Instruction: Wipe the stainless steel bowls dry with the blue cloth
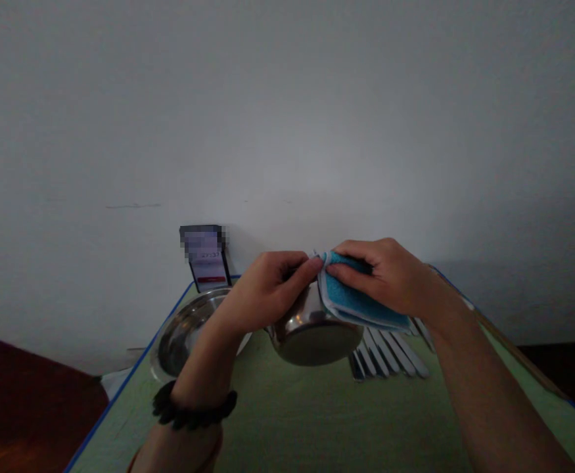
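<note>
Above the table hangs a shiny steel pot (319, 341), tilted so that its underside faces me. My left hand (272, 289) is closed on its far upper part, the thumb pointing right; the exact grip is hidden. In my right hand (390, 276), pinched between thumb and fingers, is a folded blue cloth (353, 295) with white edging. The cloth lies against the pot's upper right side, close to my left thumb tip. A black bead bracelet (193, 407) circles my left wrist.
On the green-covered table (317, 427), a wide steel basin (169, 351) stands left, partly behind my left forearm. Several pieces of silver cutlery (390, 355) lie in a row to the right. A phone (208, 263) leans against the pale wall (287, 131).
</note>
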Demonstrator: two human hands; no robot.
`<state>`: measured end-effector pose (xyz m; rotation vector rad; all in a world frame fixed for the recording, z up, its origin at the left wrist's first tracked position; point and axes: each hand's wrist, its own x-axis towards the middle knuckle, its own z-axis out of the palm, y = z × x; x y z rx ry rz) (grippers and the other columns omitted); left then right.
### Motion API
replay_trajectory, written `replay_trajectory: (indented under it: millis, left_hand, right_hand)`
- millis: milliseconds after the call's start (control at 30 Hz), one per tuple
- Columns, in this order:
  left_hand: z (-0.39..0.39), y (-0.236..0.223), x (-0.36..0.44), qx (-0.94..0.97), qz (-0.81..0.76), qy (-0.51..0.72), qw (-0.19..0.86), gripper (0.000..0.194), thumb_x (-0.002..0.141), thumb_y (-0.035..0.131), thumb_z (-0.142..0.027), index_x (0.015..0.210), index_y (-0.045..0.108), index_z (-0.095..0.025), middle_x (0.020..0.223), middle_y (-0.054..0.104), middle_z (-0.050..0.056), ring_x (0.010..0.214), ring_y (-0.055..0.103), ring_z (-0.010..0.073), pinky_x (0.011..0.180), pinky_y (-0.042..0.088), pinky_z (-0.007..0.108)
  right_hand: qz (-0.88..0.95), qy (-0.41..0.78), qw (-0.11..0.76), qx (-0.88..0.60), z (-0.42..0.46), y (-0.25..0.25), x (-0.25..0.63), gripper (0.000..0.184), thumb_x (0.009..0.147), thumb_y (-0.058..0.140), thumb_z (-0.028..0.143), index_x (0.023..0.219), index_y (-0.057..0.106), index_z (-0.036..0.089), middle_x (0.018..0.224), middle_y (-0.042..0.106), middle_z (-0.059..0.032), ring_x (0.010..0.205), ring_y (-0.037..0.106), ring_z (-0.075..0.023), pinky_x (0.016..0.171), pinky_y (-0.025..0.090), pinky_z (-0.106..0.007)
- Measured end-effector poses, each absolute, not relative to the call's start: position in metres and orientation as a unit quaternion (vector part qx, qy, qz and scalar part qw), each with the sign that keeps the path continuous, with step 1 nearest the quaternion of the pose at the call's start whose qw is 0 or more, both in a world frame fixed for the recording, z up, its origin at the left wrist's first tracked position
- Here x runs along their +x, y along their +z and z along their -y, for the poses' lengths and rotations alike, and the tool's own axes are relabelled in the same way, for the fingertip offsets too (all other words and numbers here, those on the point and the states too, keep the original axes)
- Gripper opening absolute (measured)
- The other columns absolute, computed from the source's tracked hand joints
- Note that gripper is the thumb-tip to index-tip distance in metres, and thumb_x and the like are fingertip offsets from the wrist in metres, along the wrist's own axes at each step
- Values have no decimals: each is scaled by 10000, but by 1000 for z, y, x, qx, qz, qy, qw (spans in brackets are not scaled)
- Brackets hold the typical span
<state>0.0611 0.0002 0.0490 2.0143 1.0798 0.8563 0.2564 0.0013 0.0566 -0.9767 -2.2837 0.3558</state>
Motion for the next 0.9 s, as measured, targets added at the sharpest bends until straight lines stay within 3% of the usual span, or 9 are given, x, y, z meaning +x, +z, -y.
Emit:
replay_trajectory:
  millis: [100, 433, 633, 900]
  left_hand:
    - [0, 48, 62, 788, -413, 348, 298, 374, 845, 451, -405, 584, 492, -140, 489, 398, -45, 464, 350, 51, 401, 263, 168]
    - [-2, 44, 62, 749, -407, 406, 329, 394, 850, 443, -418, 561, 452, -151, 449, 375, -61, 414, 320, 41, 368, 230, 168]
    - [-2, 42, 63, 734, -417, 418, 337, 372, 846, 445, -426, 601, 498, -151, 447, 381, -61, 396, 318, 42, 352, 219, 173]
    - [-2, 42, 62, 711, -417, 443, 353, 358, 831, 472, -405, 573, 483, -158, 422, 377, -62, 368, 315, 40, 341, 212, 176]
  right_hand:
    - [864, 143, 313, -369, -2, 57, 261, 254, 859, 471, 374, 861, 629, 176, 716, 593, 25, 643, 517, -83, 597, 366, -217]
    - [843, 150, 338, -390, 0, 58, 266, 276, 846, 474, 410, 830, 632, 184, 694, 598, 24, 620, 511, -92, 565, 383, -220]
    - [834, 196, 303, -417, -2, 57, 279, 282, 821, 499, 426, 828, 657, 192, 739, 639, 2, 631, 548, -115, 551, 406, -228]
    - [828, 194, 339, -401, -2, 56, 270, 286, 835, 480, 424, 822, 635, 184, 696, 585, 11, 625, 504, -106, 554, 382, -227]
